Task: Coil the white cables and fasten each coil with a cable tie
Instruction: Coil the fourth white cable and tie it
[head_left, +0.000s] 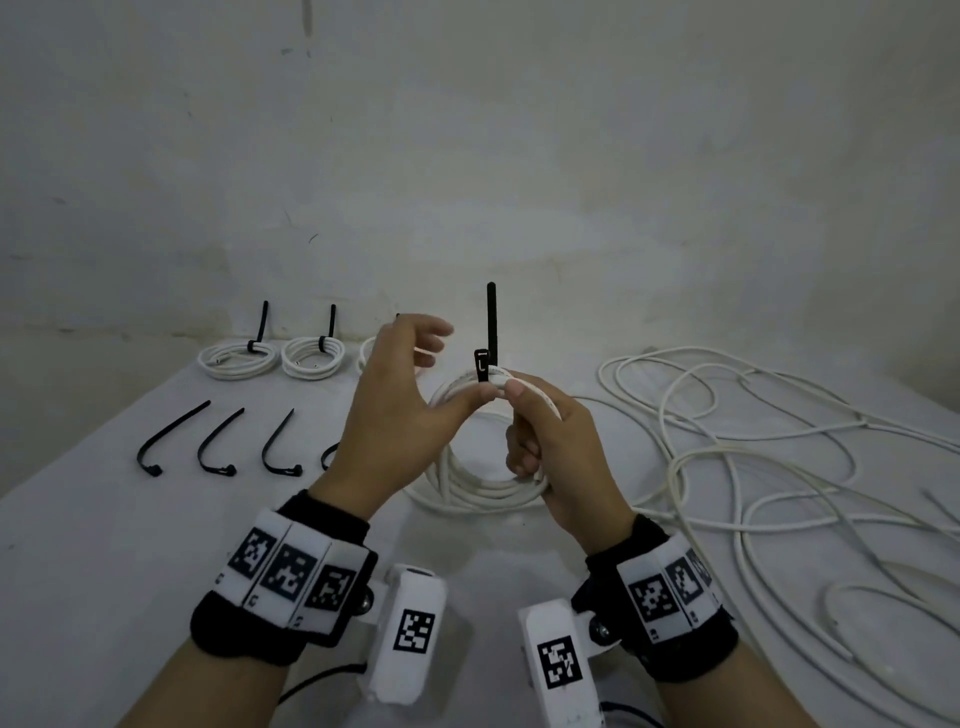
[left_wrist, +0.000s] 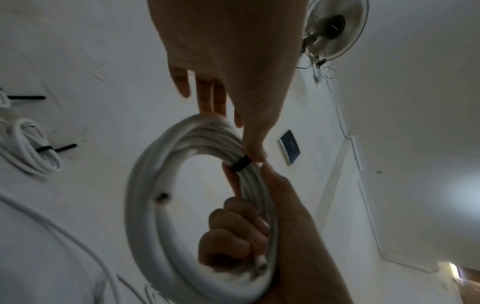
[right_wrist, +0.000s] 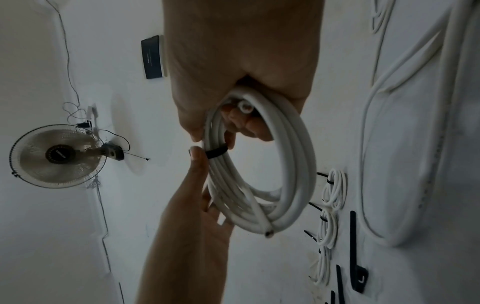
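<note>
A coil of white cable is held upright above the white table. My right hand grips its right side, fingers curled through the loop, thumb on top. A black cable tie wraps the top of the coil, its tail standing straight up. My left hand presses its thumb against the coil just below the tie head, with the other fingers spread and raised. The left wrist view shows the tie band between both thumbs. The right wrist view shows the same band and a cable end.
Tied coils lie at the back left, a third half hidden by my left hand. Spare black ties lie in a row at the left. Loose white cable sprawls over the right. A wall rises behind.
</note>
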